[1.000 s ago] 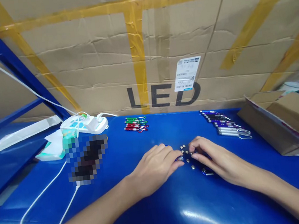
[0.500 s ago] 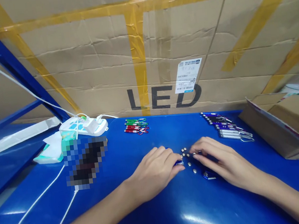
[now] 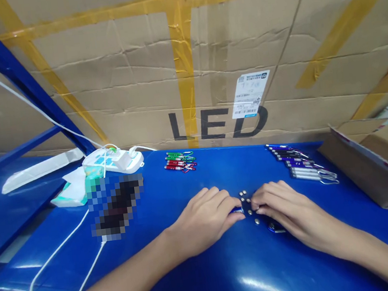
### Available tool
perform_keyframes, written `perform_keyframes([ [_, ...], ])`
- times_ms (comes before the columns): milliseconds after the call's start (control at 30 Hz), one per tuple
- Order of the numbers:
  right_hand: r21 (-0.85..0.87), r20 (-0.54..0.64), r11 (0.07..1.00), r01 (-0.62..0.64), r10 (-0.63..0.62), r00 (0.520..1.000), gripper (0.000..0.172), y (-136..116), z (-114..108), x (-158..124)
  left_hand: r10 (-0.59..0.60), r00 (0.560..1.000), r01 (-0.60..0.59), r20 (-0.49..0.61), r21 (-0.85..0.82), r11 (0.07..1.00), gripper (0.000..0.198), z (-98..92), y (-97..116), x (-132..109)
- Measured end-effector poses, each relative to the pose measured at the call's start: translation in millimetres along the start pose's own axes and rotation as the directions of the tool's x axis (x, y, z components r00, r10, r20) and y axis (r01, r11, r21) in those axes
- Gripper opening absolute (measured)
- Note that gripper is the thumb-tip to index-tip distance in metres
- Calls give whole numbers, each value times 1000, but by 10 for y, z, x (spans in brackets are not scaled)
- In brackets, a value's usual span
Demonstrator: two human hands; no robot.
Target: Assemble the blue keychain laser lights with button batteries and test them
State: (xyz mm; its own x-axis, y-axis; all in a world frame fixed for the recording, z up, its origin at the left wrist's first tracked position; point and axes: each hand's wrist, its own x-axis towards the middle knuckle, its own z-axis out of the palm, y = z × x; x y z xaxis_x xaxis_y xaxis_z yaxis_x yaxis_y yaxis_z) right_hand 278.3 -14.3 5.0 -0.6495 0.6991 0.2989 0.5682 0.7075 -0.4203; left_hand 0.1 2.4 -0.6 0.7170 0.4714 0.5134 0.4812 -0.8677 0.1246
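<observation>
My left hand (image 3: 206, 215) rests palm down on the blue table (image 3: 231, 273), its fingers curled over a small blue tube whose silver end (image 3: 237, 211) shows at the fingertips. My right hand (image 3: 287, 209) lies opposite, fingertips pinched at several small silver button cells (image 3: 246, 199) scattered between the two hands. A blue keychain part (image 3: 276, 227) peeks out under my right palm. What the right fingers grip is too small to name.
Red and green mini torches (image 3: 181, 161) lie at the back centre, a row of blue and silver ones (image 3: 300, 163) at the back right. A white power strip (image 3: 114, 160) with cable, tissues (image 3: 72, 191) and a blurred item sit left. An open carton (image 3: 379, 160) stands right; a big "LED" carton behind.
My right fingertips have drawn closer to my left hand over the button cells. The view has shifted slightly; both hands stay in the same spot on the table.
</observation>
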Motion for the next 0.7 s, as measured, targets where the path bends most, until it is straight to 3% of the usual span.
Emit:
perform_keyframes([
  [100, -21, -9, 998, 51, -51, 999, 14, -13, -30, 28, -12, 1000, 12, -7, -25, 1000, 26, 6, -3, 8],
  [333, -78, -268, 993, 87, -105, 958, 9, -20, -3, 124, -42, 999, 41, -21, -56, 998, 32, -13, 32, 13],
  [533, -86, -457, 996, -12, -29, 889, 10, 26, 43, 124, -74, 996, 77, 42, -73, 994, 30, -45, 4, -18],
  [700, 12, -465, 997, -79, 76, 882, 6, 29, 82, 45, -113, 986, 132, 123, -159, 978, 29, -73, -5, 2],
])
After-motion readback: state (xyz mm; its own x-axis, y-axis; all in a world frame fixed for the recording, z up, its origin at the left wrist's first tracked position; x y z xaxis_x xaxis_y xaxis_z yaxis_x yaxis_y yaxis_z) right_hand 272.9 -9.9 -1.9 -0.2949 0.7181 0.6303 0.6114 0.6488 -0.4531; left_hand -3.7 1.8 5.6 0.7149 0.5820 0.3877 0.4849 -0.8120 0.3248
